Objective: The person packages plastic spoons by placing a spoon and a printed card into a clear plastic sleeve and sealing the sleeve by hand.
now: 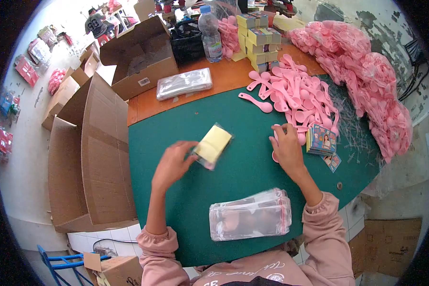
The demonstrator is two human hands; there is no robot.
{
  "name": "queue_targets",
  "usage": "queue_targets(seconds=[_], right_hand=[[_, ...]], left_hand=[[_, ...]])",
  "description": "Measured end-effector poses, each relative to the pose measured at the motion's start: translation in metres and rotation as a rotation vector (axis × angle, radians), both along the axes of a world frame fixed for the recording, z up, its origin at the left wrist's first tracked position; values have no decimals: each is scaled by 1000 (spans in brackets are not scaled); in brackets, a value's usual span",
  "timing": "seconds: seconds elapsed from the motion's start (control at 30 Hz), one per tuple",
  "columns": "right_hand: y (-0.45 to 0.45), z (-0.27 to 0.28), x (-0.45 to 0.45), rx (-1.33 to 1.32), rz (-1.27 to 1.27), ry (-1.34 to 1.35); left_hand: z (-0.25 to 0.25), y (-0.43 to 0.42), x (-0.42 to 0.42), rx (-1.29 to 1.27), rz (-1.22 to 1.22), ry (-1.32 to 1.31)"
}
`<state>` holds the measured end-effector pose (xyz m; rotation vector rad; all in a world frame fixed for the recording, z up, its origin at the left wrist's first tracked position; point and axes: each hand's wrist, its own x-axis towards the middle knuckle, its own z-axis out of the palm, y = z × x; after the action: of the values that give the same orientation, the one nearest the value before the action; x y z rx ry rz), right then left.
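Though I watch from far off through the head camera, I can read the stage of the work fairly well; the left hand (176, 160) meets the lower-left edge of a clear packet (214, 143) over the middle of the desk (169, 202), and blur keeps me from telling whether its fingers are closed there; the right hand (289, 148), well apart from it, curls about a single spoon (275, 156) just left of the stacked cards (321, 138), and I cannot tell how firmly it grips. The packet already has a pale yellow card inside, with a hint of pink at its lower end, so I judge this one part-filled or nearly complete; whether it is sealed I cannot make out. Plenty looks left to do; the pink spoons (298, 90) lie loose in a broad heap at the far right, the clear bags (249, 217) sit in a flat pile nearest the person, and yellow bundles (261, 43) stand piled at the back; behind the heap, bulging sacks (333, 45) hold many more spoons; I see no second filled packet on the desk, and what the large carton (107, 167) holds is hidden from me.
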<state>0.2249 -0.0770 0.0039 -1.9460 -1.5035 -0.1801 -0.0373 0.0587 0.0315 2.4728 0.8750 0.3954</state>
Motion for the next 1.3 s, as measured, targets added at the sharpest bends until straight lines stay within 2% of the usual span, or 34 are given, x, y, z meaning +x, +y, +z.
queue_targets(seconds=[0.03,0.07,0.1,0.13,0.2,0.23,0.27,0.3,0.37,0.43,0.47,0.5,0.63,0.7,0.73,0.83,0.9,0.93,1.07,1.3], right_hand=[[2,-2,2,-137,-32,13],[4,-5,3,-274,-62,26],[5,-8,3,-270,-61,29],[7,-10,4,-238,-23,60],[6,-13,6,-211,15,86],[4,-13,9,-156,94,193],[3,-13,11,-104,173,303],[1,-7,10,-109,172,301],[-1,11,7,-184,266,662],[2,15,6,-151,252,731],[3,15,5,-117,236,802],[3,14,6,-115,237,803],[0,12,8,-54,167,834],[0,10,10,-24,128,872],[0,6,12,58,109,859],[-4,14,11,194,92,896],[-5,17,11,248,94,948],[-6,17,11,311,80,946],[-10,18,11,453,79,945],[-15,23,3,422,90,878]], left_hand=[[10,-8,1,0,-3,6],[19,-22,5,226,86,131],[23,-34,12,454,176,254],[23,-46,24,105,-23,106],[3,-82,55,-227,-436,-98],[-1,-110,63,-271,-435,-53],[2,-129,70,-159,-462,43],[-4,-135,73,-163,-462,39],[-18,-137,78,-74,-489,-69],[-17,-132,79,-81,-496,-160],[-15,-130,79,-185,-493,-147],[-12,-127,79,-289,-490,-135],[-3,-113,79,-329,-492,42],[-11,-105,76,-266,-587,-145],[-12,-100,76,-267,-587,-146],[-15,-85,77,-367,-603,-295],[-25,-76,79,-1017,-449,-465],[-27,-70,79,-1193,-378,-476],[-19,-59,75,-1226,-188,-429],[-28,-56,76,-1151,47,-522]])
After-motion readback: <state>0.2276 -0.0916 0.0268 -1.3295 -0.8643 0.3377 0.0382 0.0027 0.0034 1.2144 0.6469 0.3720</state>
